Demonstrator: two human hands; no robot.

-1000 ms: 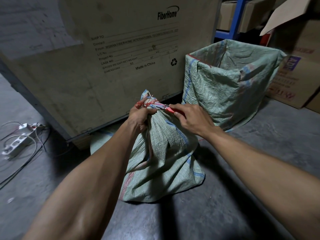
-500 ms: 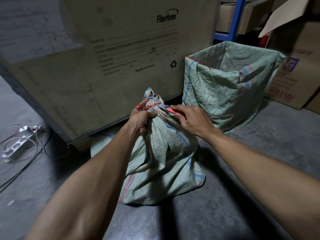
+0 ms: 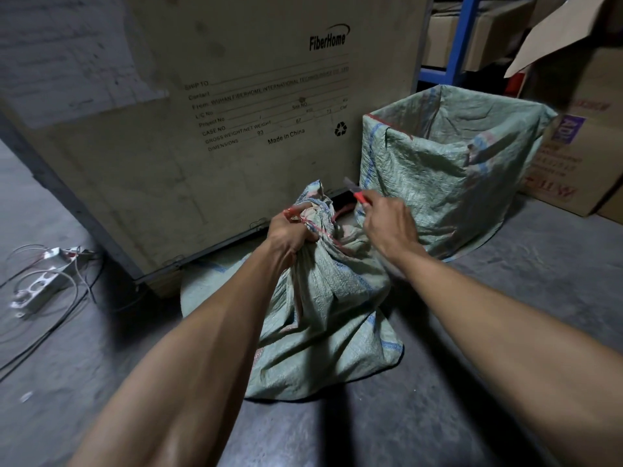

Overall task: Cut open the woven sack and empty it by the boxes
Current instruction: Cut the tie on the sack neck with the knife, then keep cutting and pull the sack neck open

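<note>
White power strip (image 3: 40, 284) with tangled cables on floor left; blue shelf post (image 3: 460, 38) behind.

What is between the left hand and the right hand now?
In the head view, the woven sack's loosened neck lies between the left hand and right hand.

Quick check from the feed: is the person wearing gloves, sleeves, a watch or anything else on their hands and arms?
No. The left hand and right hand are bare, without gloves. Both forearms are uncovered up to the frame edge; no sleeve, watch, ring or band shows.
</note>
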